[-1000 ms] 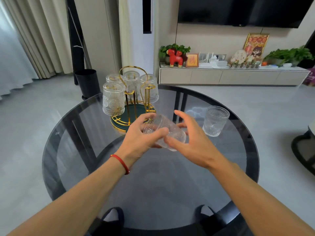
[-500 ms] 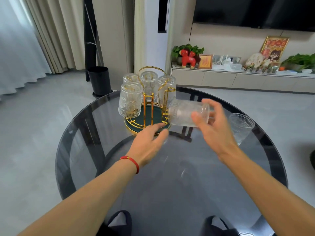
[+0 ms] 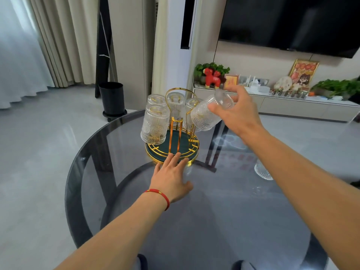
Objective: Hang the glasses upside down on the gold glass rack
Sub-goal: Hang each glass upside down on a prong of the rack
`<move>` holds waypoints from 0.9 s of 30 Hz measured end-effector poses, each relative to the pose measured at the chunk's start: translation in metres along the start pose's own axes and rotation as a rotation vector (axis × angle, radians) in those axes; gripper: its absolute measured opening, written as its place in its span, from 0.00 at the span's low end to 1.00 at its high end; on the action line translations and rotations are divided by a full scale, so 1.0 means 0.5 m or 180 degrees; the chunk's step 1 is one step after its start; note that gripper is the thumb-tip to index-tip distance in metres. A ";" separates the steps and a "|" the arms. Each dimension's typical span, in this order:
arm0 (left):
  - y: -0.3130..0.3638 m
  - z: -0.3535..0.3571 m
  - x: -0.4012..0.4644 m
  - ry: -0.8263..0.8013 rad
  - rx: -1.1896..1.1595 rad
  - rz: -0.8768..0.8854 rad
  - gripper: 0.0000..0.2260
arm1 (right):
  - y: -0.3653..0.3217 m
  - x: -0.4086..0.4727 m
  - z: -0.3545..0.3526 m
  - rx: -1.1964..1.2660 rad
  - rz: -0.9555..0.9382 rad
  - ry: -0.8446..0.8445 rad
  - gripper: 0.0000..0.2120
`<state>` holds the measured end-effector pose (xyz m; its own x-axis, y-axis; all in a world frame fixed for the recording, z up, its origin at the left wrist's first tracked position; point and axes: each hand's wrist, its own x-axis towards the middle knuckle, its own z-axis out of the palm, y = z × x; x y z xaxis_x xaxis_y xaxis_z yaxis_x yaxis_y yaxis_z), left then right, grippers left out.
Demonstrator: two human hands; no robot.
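Note:
The gold glass rack with a dark green round base stands on the far side of the round glass table. Several ribbed clear glasses hang upside down on it, the nearest one at its left. My right hand grips another ribbed glass, tilted with its mouth down-left, just over the rack's right prong. My left hand lies flat on the table, fingers spread, its fingertips touching the rack's front rim. One more glass stands on the table at the right, partly hidden behind my right forearm.
A black bin stands on the floor behind the table at the left. A low white cabinet with ornaments and plants runs along the back wall under a television. Curtains hang at the far left.
My right hand has lifted the glass up and over the rack's right side, tipping its mouth downward. My left hand has let go and settled flat against the rack's base.

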<state>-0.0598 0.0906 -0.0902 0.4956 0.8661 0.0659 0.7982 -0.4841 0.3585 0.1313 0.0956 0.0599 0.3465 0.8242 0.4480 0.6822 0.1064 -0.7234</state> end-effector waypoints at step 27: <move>0.028 0.003 -0.003 0.0074 0.0004 0.0160 0.35 | 0.035 -0.004 0.116 -0.0770 -0.0207 -0.0483 0.47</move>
<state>-0.0490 0.0823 -0.0867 0.5270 0.8433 0.1053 0.7730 -0.5271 0.3531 0.1049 0.1282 0.0159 0.2092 0.8957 0.3924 0.8399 0.0409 -0.5412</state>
